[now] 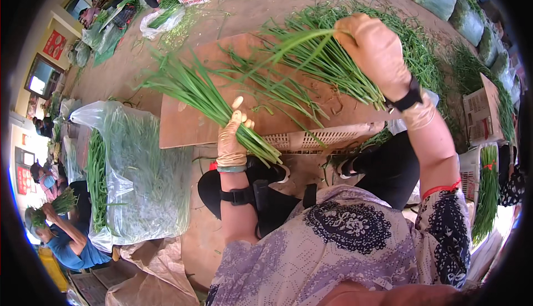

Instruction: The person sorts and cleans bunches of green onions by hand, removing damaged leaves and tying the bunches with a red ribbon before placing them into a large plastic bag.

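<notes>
My left hand (pixel 231 144), in a thin pale glove, is wrapped round a bunch of garlic chives (pixel 195 90). Its pale stem ends point down toward my knees, and the leaves fan out to the upper left. Higher up on the right, my gloved right hand (pixel 371 50) is closed on a few chive leaves (pixel 304 36), which trail leftward from its fingers. Below that hand, a heap of loose chives (pixel 338 64) covers the right part of a brown board (pixel 191 120). Thinner strands (pixel 283 86) lie scattered between the two hands.
A plastic crate (pixel 322 138) supports the board. To the left stands a large clear plastic bag (pixel 152 178) of chives. More chives (pixel 419 50) spread over the floor behind the board. At far right are a tied bundle (pixel 487 189) and packed bags (pixel 466 20). Another person (pixel 78 245) handles greens lower left.
</notes>
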### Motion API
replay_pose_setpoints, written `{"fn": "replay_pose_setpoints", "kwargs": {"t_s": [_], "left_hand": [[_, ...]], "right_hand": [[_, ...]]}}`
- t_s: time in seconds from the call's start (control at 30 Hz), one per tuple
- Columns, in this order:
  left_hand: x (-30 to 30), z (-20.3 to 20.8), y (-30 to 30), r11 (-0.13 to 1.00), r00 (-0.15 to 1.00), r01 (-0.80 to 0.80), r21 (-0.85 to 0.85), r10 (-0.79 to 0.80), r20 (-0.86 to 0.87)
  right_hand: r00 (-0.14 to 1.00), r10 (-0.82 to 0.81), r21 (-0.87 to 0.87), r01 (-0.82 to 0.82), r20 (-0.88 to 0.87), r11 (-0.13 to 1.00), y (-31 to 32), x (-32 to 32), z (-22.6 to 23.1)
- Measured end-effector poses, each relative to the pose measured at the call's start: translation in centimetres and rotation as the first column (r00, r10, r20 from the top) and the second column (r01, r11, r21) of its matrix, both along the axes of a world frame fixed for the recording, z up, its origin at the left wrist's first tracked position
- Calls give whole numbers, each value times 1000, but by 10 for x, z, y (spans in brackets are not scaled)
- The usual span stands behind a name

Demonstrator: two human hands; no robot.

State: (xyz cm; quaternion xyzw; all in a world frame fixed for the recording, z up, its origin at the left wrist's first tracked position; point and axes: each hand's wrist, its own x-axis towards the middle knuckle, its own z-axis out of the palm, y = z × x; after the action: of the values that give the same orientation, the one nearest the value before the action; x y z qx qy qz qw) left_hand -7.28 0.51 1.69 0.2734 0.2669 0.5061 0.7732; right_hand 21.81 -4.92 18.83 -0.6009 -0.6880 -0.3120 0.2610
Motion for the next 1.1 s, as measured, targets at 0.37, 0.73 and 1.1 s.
{"fn": "replay_pose_setpoints", "kwargs": {"t_s": [0.37,0.73,1.1], "left_hand": [[7,3,-8,999,998,-4,50,8,-66],[9,-8,0,1000,982,-4,11,6,-189],[22,11,2,972,908,-224,70,234,-348]], "right_hand": [[991,124,236,-108,-55,966,14,-31,-24],[832,271,-443,-500,-483,744,-53,-87,-154],[-26,-213,-98,-828,-977,552,-30,-108,-162]]}}
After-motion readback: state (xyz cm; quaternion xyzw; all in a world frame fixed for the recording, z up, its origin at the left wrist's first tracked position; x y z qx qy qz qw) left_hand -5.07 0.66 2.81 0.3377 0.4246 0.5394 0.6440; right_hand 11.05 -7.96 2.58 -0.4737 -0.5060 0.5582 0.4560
